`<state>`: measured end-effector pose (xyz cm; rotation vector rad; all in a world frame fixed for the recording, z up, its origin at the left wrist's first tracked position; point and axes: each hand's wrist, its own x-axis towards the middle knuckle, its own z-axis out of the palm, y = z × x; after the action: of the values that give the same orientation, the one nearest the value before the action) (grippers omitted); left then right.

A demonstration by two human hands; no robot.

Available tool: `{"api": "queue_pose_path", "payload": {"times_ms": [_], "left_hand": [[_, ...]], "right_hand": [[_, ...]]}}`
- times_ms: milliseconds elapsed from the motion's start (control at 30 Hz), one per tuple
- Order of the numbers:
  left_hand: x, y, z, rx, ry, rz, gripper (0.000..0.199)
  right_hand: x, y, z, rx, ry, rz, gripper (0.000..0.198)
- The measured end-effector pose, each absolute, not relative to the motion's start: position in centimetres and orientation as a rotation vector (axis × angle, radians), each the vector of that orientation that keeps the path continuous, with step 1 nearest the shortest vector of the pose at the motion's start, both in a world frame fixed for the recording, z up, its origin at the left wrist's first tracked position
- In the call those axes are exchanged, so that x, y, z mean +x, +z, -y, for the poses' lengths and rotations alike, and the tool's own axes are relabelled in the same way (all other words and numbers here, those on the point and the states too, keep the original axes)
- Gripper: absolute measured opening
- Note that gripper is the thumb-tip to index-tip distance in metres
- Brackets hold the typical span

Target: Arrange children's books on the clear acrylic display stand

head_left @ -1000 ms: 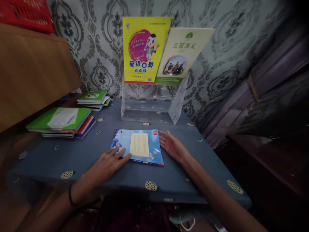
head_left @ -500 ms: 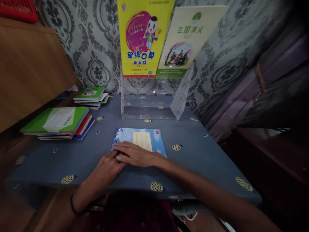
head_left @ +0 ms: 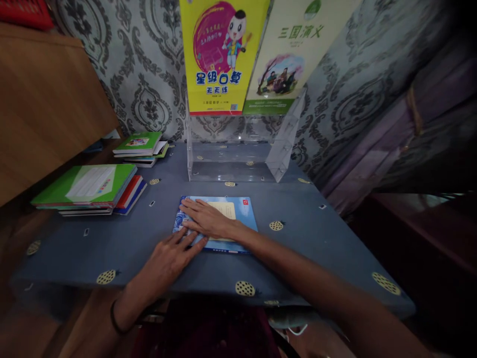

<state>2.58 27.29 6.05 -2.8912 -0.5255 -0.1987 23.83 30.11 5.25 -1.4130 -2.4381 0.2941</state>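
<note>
A thin book with a blue cover (head_left: 244, 219) lies flat on the table in front of me. My right hand (head_left: 208, 219) rests palm down across its left and middle part, fingers stretched out and hiding much of the cover. My left hand (head_left: 173, 256) lies at the book's lower left corner. Its fingers are spread, with the tips on the cover close beside my right hand. Neither hand grips anything. A dark band circles my left wrist.
A clear acrylic rack (head_left: 285, 144) stands at the back, holding a yellow workbook (head_left: 219, 54) and a pale green-and-white book (head_left: 281, 74). At the left lie a large book stack (head_left: 85, 186) and a smaller stack (head_left: 137, 144). A patterned cloth covers the table (head_left: 309, 248).
My right hand has slid up and forward over the book and lies flat. My left hand's fingers have spread onto the cover's corner. More of the book's lower edge shows.
</note>
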Motion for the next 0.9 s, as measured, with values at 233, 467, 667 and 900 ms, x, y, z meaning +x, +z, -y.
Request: {"api": "queue_pose_path", "payload": {"times_ms": [233,467,667,900], "left_hand": [[2.3,5.8,-27.7,-2.862,-0.186,0.491,0.069],[2.2,5.8,-27.7,-2.911,-0.298,0.481,0.069],[2.2,5.8,-27.6,-2.961,-0.320,0.520,0.070],[2.2,5.8,-27.4,-2.955,-0.293,0.546,0.065]], "right_hand": [[29.0,4.8,-27.2,-1.645,0.287,2.343,0.064],[33.3,3.7,-23.9,-1.795,0.214,2.204,0.067],[31.6,4.0,-21.3,-1.839,0.095,2.203,0.061],[26.6,4.2,-16.3,-1.532,0.132,2.384,0.066]]}}
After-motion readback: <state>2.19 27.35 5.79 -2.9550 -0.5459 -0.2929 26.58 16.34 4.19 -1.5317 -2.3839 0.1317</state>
